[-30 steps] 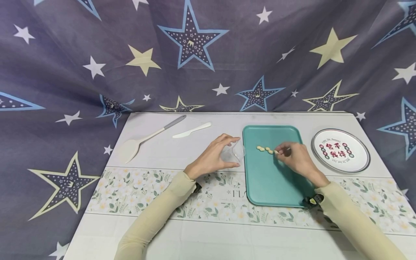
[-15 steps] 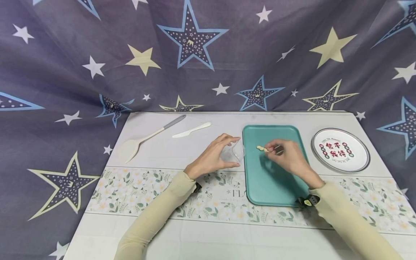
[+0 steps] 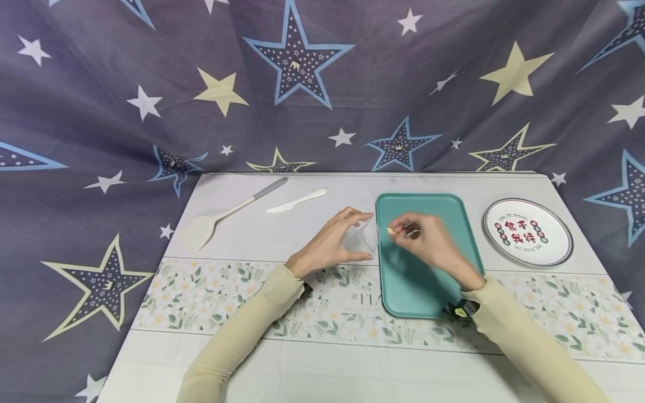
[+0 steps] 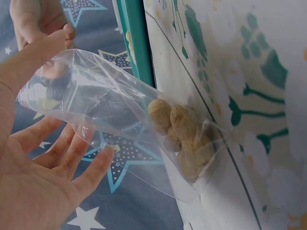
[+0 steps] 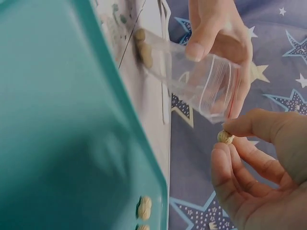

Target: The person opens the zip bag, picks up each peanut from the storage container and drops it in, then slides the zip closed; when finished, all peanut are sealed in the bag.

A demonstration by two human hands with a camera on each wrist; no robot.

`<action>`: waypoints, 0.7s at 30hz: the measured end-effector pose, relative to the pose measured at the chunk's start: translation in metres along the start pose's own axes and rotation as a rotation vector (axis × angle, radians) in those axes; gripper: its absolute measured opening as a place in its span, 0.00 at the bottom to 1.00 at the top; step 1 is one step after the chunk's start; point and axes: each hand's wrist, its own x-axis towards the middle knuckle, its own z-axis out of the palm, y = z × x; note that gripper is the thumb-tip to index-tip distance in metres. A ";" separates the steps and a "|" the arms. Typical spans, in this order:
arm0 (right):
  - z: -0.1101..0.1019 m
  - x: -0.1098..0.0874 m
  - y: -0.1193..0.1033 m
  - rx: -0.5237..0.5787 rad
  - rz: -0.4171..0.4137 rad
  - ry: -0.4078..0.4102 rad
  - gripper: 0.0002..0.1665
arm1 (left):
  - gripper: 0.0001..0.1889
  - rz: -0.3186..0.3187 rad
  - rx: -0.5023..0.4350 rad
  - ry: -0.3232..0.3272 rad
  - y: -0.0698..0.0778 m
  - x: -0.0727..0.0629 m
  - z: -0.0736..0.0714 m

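Between the thumb and fingertips of the right grip (image 3: 425, 240), closed in a pinch, sits a peanut (image 5: 225, 137); one end pokes out toward the bag (image 4: 105, 91), and covering fingertips make its long axis hard to tell. Just left, the left grip (image 3: 330, 238) holds that clear bag, thumb and fingers spread around its mouth. The bag's long axis runs from this grip down toward the surface (image 3: 282, 366), mouth up, with bagged peanuts (image 4: 189, 136) overlapping at the bottom. Below the right grip lies a green tray (image 3: 413, 294) with two loose peanuts (image 5: 144, 208), one cut off in the right wrist view. Nearer the person than the left grip, printed "FLO" (image 3: 367, 299) breaks off under the tray. Right of the right grip, a plate (image 3: 526, 232) bears red characters, 食不我待; its smaller lettering is too fine to read. Beyond the left grip lie a white knife (image 3: 297, 201) and, farther left, a spoon (image 3: 199, 232), its grey handle pointing away from the person.
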 end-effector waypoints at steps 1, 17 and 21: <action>0.001 0.001 -0.002 0.011 0.001 -0.010 0.10 | 0.48 0.003 -0.004 -0.001 0.000 0.000 0.000; 0.021 0.011 -0.017 0.065 -0.032 -0.055 0.07 | 0.49 0.011 -0.039 -0.010 0.001 -0.001 0.000; 0.023 0.012 -0.018 0.062 -0.039 -0.073 0.07 | 0.48 0.018 -0.040 -0.005 0.001 -0.001 0.000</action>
